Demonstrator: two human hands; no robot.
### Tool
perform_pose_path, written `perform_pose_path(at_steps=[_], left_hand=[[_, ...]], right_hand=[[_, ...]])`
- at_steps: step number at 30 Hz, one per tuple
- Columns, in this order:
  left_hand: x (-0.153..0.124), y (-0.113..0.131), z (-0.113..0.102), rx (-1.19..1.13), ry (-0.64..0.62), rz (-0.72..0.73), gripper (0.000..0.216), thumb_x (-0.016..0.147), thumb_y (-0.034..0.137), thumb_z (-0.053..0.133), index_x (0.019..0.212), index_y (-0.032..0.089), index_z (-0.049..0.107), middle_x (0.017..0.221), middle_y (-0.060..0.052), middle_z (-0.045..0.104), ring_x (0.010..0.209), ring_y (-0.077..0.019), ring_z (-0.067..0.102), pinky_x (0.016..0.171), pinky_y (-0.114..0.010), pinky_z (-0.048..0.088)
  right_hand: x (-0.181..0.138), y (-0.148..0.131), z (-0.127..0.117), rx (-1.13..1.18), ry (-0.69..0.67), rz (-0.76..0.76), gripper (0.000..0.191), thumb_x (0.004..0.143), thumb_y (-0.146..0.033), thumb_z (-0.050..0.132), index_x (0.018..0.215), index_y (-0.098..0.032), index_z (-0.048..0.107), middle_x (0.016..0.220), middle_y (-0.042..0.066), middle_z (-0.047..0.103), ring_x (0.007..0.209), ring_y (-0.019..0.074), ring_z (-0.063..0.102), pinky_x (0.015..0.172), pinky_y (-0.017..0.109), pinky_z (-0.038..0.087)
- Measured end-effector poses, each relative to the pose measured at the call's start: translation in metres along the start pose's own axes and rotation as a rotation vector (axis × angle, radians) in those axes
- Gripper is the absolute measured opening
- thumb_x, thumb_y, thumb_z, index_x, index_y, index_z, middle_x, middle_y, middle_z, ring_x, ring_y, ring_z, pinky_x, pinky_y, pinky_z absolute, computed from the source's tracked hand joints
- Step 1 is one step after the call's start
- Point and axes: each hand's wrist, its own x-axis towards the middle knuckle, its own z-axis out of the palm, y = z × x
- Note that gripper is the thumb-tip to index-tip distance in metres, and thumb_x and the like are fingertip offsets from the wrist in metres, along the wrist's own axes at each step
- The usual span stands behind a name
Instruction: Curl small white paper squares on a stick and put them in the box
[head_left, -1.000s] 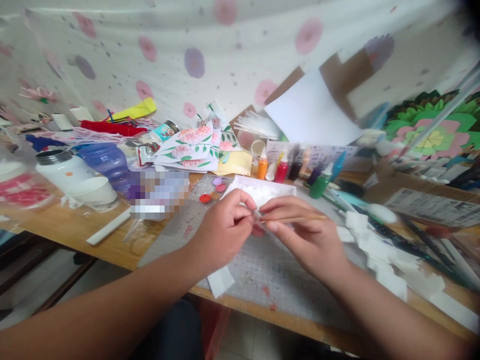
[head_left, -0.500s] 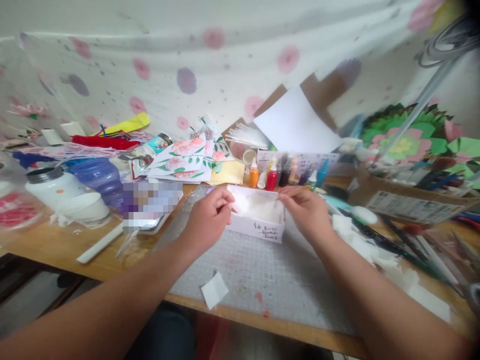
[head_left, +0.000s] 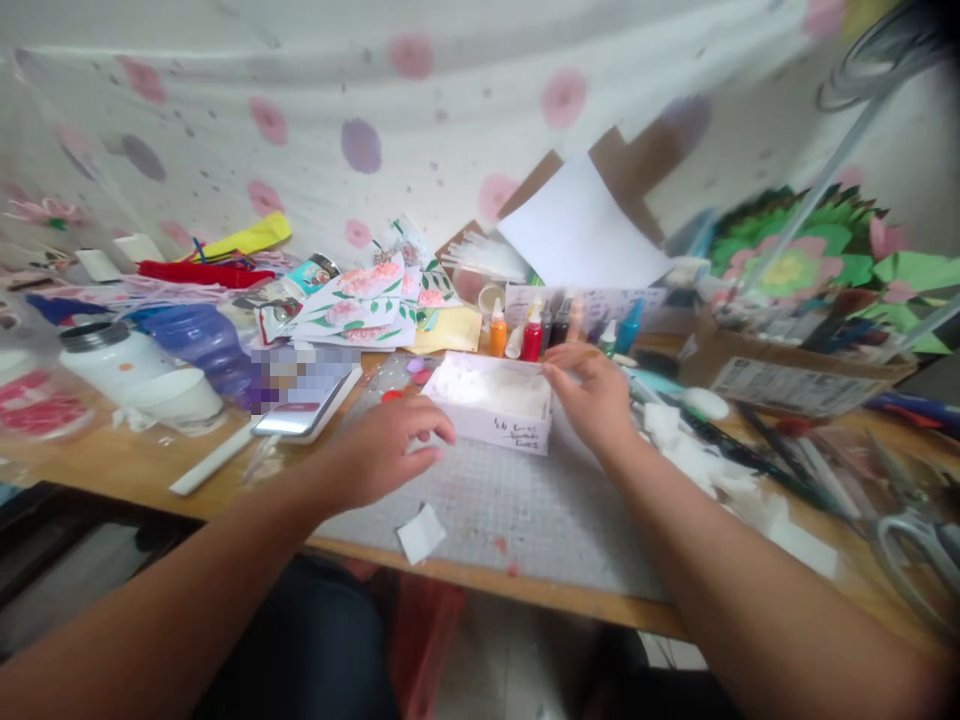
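A small white box (head_left: pixel 496 408) with writing on its front stands on a grey grid cutting mat (head_left: pixel 517 510), white material inside it. My left hand (head_left: pixel 384 452) lies palm down on the mat just left of the box, fingers loosely stretched, holding nothing. My right hand (head_left: pixel 592 393) is at the box's right end, fingers curled at its far right corner; whether they pinch anything is hidden. A small white paper square (head_left: pixel 421 533) lies on the mat near the table's front edge.
A row of small colour bottles (head_left: pixel 532 335) stands behind the box. A phone (head_left: pixel 300 412), a white jar (head_left: pixel 127 360) and a blue bottle (head_left: pixel 196 335) sit at left. White paper scraps (head_left: pixel 690 450), pens and scissors (head_left: pixel 919 545) crowd the right side. Painted flower cards (head_left: pixel 367 300) lie behind.
My hands parted from a thin stick and went to the box. Since then my left hand has dropped from the box's left corner onto the mat. The view shifted right.
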Motion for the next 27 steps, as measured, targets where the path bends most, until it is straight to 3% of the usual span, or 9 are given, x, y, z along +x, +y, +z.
perform_pose_path(at_steps=[3,5,10,12,15,20,27], left_hand=[[-0.016,-0.003,0.005,-0.061,-0.286,0.068,0.026,0.076,0.023,0.066,0.102,0.021,0.066,0.105,-0.004,0.063,0.1,-0.022,0.057,0.089,-0.032,0.041],[-0.022,-0.005,0.011,-0.073,-0.331,0.053,0.03,0.071,0.022,0.071,0.101,0.02,0.066,0.106,-0.005,0.06,0.1,-0.0224,0.055,0.089,-0.031,0.04],[-0.023,-0.001,0.02,-0.144,-0.342,0.051,0.008,0.071,0.016,0.067,0.069,0.017,0.06,0.091,-0.003,0.059,0.088,-0.0191,0.055,0.078,-0.027,0.04],[-0.021,0.005,0.02,-0.253,-0.314,0.003,0.01,0.072,0.015,0.064,0.067,0.017,0.056,0.09,-0.003,0.063,0.084,-0.0183,0.058,0.076,-0.028,0.04],[-0.017,0.015,0.017,-0.529,-0.162,-0.124,0.013,0.076,0.019,0.063,0.071,0.018,0.05,0.085,-0.003,0.066,0.079,-0.0177,0.06,0.071,-0.028,0.041],[-0.004,0.026,0.017,-0.91,0.099,-0.184,0.012,0.08,0.025,0.064,0.078,0.018,0.054,0.069,0.002,0.058,0.064,-0.0126,0.053,0.061,-0.026,0.038],[0.012,0.024,0.022,-1.07,0.169,-0.142,0.015,0.081,0.027,0.067,0.073,0.015,0.062,0.069,0.002,0.056,0.068,-0.0114,0.049,0.068,-0.026,0.037]], right_hand=[[-0.001,-0.002,0.0,0.009,-0.02,0.001,0.013,0.078,-0.021,0.065,0.065,-0.022,0.065,0.08,0.006,0.074,0.086,0.0224,0.07,0.084,0.041,0.054],[-0.002,-0.004,0.0,0.015,-0.036,-0.005,0.013,0.077,-0.02,0.066,0.065,-0.023,0.065,0.081,0.006,0.074,0.086,0.0227,0.07,0.085,0.042,0.053],[-0.004,-0.014,-0.002,0.028,-0.045,-0.017,0.013,0.077,-0.018,0.067,0.066,-0.024,0.065,0.082,0.005,0.074,0.084,0.0227,0.07,0.083,0.042,0.054],[-0.006,-0.024,-0.003,0.07,-0.04,-0.012,0.012,0.079,-0.019,0.066,0.068,-0.024,0.067,0.081,0.005,0.073,0.084,0.0221,0.069,0.083,0.042,0.054],[-0.014,-0.044,-0.003,0.302,-0.043,-0.022,0.01,0.08,-0.017,0.067,0.071,-0.022,0.069,0.079,0.004,0.073,0.084,0.0211,0.068,0.082,0.041,0.054],[-0.031,-0.065,0.001,0.734,-0.222,0.007,0.016,0.082,-0.01,0.067,0.081,-0.024,0.075,0.081,0.002,0.073,0.087,0.0184,0.067,0.083,0.037,0.053],[-0.031,-0.062,0.0,0.848,-0.311,0.067,0.017,0.083,-0.011,0.067,0.085,-0.025,0.077,0.082,0.001,0.074,0.09,0.0173,0.067,0.085,0.035,0.054]])
